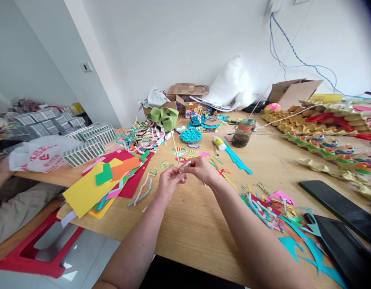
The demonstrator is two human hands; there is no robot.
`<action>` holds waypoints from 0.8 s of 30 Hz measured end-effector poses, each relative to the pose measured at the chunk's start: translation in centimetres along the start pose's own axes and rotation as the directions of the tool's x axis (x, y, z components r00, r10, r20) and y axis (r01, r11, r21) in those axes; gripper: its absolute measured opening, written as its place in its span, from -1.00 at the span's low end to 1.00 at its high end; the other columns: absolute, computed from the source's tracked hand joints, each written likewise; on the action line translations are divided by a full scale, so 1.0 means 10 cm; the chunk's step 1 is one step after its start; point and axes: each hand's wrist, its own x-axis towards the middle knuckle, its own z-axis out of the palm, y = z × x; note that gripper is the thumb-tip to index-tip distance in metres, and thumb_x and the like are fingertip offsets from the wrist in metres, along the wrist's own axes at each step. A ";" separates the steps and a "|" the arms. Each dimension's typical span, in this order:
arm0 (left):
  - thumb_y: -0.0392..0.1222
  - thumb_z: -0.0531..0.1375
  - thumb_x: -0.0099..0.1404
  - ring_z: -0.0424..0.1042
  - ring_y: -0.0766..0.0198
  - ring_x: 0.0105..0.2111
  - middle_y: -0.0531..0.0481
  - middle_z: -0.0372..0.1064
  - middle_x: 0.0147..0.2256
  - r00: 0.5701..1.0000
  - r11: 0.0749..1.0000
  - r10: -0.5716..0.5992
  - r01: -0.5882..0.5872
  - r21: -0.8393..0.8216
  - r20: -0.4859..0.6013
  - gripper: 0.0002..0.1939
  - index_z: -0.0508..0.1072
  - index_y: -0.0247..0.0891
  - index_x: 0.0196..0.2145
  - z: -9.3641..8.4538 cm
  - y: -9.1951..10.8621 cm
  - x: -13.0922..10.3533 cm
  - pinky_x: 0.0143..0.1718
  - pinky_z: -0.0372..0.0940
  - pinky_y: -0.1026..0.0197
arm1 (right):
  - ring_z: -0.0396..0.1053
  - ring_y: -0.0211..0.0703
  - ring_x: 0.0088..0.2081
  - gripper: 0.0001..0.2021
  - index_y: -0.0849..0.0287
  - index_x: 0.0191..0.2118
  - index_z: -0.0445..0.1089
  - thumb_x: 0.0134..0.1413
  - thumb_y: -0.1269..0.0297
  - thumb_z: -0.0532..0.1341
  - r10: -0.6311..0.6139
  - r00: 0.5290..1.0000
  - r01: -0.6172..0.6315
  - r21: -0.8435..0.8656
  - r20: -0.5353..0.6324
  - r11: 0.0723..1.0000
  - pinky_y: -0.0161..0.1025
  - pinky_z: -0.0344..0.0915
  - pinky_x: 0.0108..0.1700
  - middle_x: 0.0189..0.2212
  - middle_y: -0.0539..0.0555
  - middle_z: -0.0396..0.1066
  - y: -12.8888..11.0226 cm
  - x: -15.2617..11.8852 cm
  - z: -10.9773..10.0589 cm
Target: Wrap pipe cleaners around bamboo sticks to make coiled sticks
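Above the front part of the table, my left hand (170, 181) is closed in a pinch at the lower end of a thin wooden stick (175, 147). The stick stands nearly upright and leans slightly left, with a pale tip. My right hand (201, 170) meets the left at the fingertips, pinching a small soft white strip (188, 163) against the stick's lower end. Fingers hide most of the strip, so its exact kind is unclear. Just beyond the hands lie colourful paper fish (191, 151) and scattered small confetti bits (164, 163).
Coloured paper sheets (89, 188) lie left, below a heap of pipe cleaners (143, 136). A glue bottle (219, 143), blue paper strips (238, 158) and a glass jar (243, 134) stand or lie beyond. Paper scraps (272, 210) and a phone (339, 206) are right. Another person sits at far left.
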 end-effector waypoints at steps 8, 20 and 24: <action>-0.14 0.31 -0.01 0.48 0.23 -0.48 -0.04 0.45 -0.49 0.988 0.993 -0.091 0.100 -0.069 0.127 -0.75 0.40 -0.37 -0.44 -0.01 0.07 -0.02 -0.44 0.35 0.23 | 0.31 -0.27 -0.55 -0.72 0.27 -0.48 0.49 -0.23 0.11 0.32 -0.015 1.000 0.015 0.001 0.008 1.000 -0.33 0.18 -0.47 -0.59 0.02 0.45 -0.05 -0.04 -0.06; -0.14 0.29 0.05 0.48 0.21 -0.43 -0.10 0.44 -0.44 0.915 0.954 -0.171 0.247 -0.172 0.365 -0.78 0.45 -0.37 -0.42 -0.06 0.13 -0.06 -0.49 0.31 0.29 | 0.29 -0.29 -0.55 -0.76 0.26 -0.57 0.43 -0.28 0.15 0.34 -0.032 0.992 0.011 0.169 0.118 0.986 -0.29 0.22 -0.40 -0.61 0.00 0.40 -0.13 -0.08 -0.09; -0.14 0.34 -0.04 0.49 0.18 -0.40 -0.09 0.47 -0.40 0.972 0.979 -0.137 0.162 -0.124 0.191 -0.69 0.40 -0.36 -0.38 0.00 0.08 -0.04 -0.41 0.36 0.23 | 0.23 -0.31 -0.61 -0.74 0.27 -0.62 0.38 -0.24 0.15 0.31 0.011 1.000 -0.011 -0.016 -0.023 1.000 -0.33 0.12 -0.52 -0.68 -0.02 0.35 -0.05 -0.04 -0.09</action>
